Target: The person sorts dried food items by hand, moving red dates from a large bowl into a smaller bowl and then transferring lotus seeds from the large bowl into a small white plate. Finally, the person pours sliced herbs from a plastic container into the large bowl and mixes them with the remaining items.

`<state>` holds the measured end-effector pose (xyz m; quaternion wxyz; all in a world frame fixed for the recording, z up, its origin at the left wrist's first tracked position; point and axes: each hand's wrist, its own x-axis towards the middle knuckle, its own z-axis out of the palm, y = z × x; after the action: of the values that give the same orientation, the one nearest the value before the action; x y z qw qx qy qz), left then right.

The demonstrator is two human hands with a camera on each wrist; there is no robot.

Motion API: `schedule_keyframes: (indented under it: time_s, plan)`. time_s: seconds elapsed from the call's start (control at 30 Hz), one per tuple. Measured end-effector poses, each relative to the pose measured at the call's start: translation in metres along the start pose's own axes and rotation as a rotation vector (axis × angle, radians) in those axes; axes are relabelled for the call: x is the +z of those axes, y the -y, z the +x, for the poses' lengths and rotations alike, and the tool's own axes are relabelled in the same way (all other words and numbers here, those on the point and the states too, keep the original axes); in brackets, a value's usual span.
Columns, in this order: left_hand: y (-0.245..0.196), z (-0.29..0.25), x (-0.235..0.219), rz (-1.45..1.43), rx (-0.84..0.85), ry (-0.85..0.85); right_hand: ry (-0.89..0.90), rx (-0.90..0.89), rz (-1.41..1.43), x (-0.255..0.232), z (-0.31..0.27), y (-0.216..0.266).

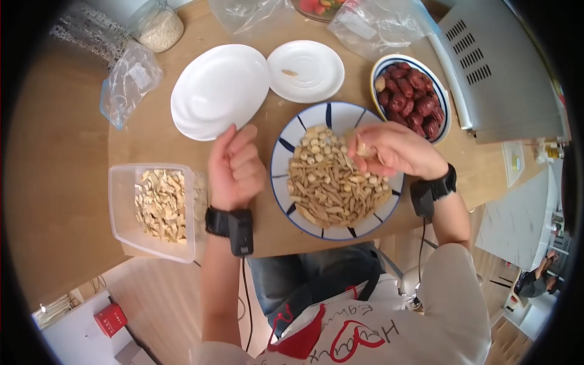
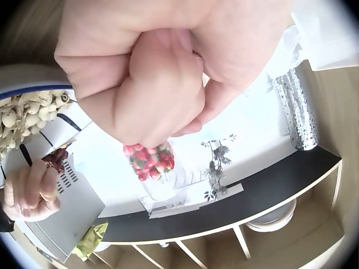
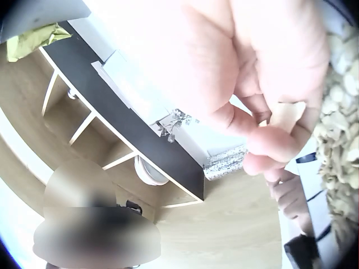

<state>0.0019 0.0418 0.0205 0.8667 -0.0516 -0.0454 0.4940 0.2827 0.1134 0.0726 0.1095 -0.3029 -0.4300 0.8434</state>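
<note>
In the head view a white plate with blue stripes (image 1: pixel 281 159) bears round pale seeds (image 1: pixel 316 146) and a heap of long tan dried pieces (image 1: pixel 334 201). Over its right side, my right hand (image 1: pixel 401 149) pinches a pale, flat dried slice (image 3: pixel 287 115) between thumb and fingers. To the left of the plate, my left hand (image 1: pixel 236 167) is raised with its fingers curled in toward the palm; nothing shows in its grip in the left wrist view. A clear plastic box (image 1: pixel 121 210) of pale dried slices (image 1: pixel 161 207) stands left of that hand.
Two white plates, one larger (image 1: pixel 213 91) and one smaller (image 1: pixel 304 76) with a single tan piece, lie behind. A bowl of red dates (image 1: pixel 413 100) stands at the right, beside a grey appliance (image 1: pixel 493 67). Plastic bags (image 1: pixel 380 27) and a glass jar (image 1: pixel 159 30) are farther back.
</note>
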Motion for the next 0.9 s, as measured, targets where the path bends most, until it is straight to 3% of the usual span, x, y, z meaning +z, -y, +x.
schedule_keyframes:
  time_s: [0.13, 0.23, 0.37, 0.5, 0.57, 0.67, 0.7, 0.8, 0.83, 0.87, 0.9]
  plan:
    - [-0.006, -0.001, -0.002, -0.042, 0.024, 0.037, -0.067, -0.01, 0.078, 0.009, -0.001, -0.004]
    - [-0.008, 0.0, -0.003, 0.023, 0.031, -0.011, 0.076, -0.081, 0.179, -0.005, 0.008, -0.013]
    - [-0.007, 0.001, -0.005, 0.08, 0.019, -0.052, 0.166, -0.017, 0.485, -0.011, 0.016, -0.015]
    - [-0.009, 0.0, -0.002, 0.064, 0.022, -0.048, 0.203, -0.056, 0.453, -0.017, 0.016, -0.018]
    - [-0.007, -0.002, -0.003, 0.079, 0.0, 0.025, 0.119, -0.102, 0.354, -0.012, 0.015, -0.02]
    - [-0.004, -0.008, 0.006, 0.297, 0.051, -0.032, 0.103, -0.069, 0.31, -0.003, 0.016, -0.019]
    - [-0.002, -0.008, 0.008, 0.345, 0.021, 0.139, 0.095, -0.062, 0.315, -0.001, 0.015, -0.019]
    - [0.02, -0.001, 0.027, 0.345, 0.045, 0.261, 0.073, -0.091, 0.314, 0.002, 0.014, -0.017]
    - [0.028, 0.008, 0.036, 0.283, 0.03, 0.243, 0.074, -0.122, 0.318, -0.001, 0.016, -0.017]
    - [0.038, 0.016, 0.047, 0.343, 0.071, 0.089, 0.076, -0.148, 0.319, -0.003, 0.017, -0.017]
    - [0.048, 0.024, 0.059, 0.401, 0.115, -0.064, -0.064, -0.221, 0.252, 0.002, 0.014, -0.012]
